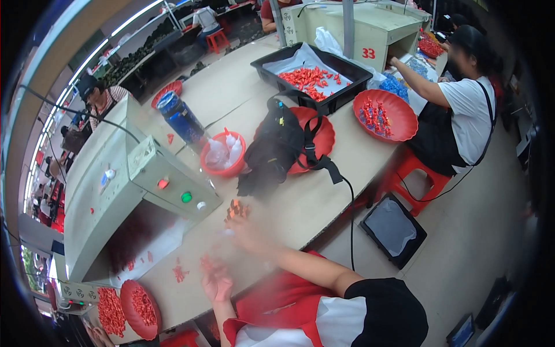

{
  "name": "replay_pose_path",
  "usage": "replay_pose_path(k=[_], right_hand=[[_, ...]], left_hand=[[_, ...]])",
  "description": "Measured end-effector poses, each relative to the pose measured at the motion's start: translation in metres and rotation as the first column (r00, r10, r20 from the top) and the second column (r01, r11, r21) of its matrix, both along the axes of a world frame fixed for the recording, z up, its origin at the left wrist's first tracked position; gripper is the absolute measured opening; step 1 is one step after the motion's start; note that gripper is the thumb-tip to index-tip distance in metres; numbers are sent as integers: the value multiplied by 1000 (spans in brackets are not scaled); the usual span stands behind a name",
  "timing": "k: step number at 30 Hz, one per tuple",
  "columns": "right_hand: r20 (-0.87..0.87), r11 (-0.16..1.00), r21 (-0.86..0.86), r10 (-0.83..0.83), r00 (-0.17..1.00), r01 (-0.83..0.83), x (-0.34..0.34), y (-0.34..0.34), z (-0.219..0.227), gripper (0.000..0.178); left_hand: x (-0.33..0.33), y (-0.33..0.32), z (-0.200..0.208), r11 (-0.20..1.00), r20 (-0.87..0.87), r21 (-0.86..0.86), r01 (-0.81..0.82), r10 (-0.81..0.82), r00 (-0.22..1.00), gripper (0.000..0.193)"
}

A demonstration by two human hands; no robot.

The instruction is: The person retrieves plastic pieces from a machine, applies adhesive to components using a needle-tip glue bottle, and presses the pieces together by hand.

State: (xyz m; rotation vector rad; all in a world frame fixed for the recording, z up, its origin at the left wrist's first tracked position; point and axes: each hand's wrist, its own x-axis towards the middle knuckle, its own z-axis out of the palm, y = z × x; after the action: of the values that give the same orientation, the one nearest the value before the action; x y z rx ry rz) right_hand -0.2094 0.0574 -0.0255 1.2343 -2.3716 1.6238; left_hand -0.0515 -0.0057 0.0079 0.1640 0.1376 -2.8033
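Observation:
My left hand [218,285] is raised over the table's near edge, its fingers closed round small red pieces [213,265] that look blurred. Farther right, my right hand [247,232] reaches over the tabletop, smeared by haze and motion; its fingers cannot be made out. Just beyond its fingertips lies a small cluster of orange and dark pieces [236,209]. A few loose red pieces [180,270] lie on the table to the left of my left hand.
A pale machine with buttons [173,179] stands at left. Beyond my hands are a red bowl of white bottles [218,168], a black bag [272,144], a blue can [179,117] and a black tray [352,75]. Red bowls of pieces [139,309] flank the table. A co-worker [468,110] sits at right.

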Motion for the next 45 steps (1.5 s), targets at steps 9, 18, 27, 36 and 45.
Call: replay_pose_path(k=[9,18,27,36,45], right_hand=[[93,996,-50,-65,994,69,1,-13,-11,17],[58,981,-121,-146,988,152,-5,-22,-22,17],[153,999,-11,-45,987,48,-12,-11,-6,20],[142,991,127,-68,988,50,-7,-6,8,18],[183,997,-67,-21,983,34,-7,-12,6,15]], left_hand=[[-22,8,25,995,18,-20,98,-98,995,28],[-33,9,42,970,42,-227,86,-79,996,30],[7,-14,39,969,65,-245,10,6,998,26],[33,-41,16,973,42,-187,-131,141,989,29],[-11,-45,27,991,50,-128,-44,51,997,25]])
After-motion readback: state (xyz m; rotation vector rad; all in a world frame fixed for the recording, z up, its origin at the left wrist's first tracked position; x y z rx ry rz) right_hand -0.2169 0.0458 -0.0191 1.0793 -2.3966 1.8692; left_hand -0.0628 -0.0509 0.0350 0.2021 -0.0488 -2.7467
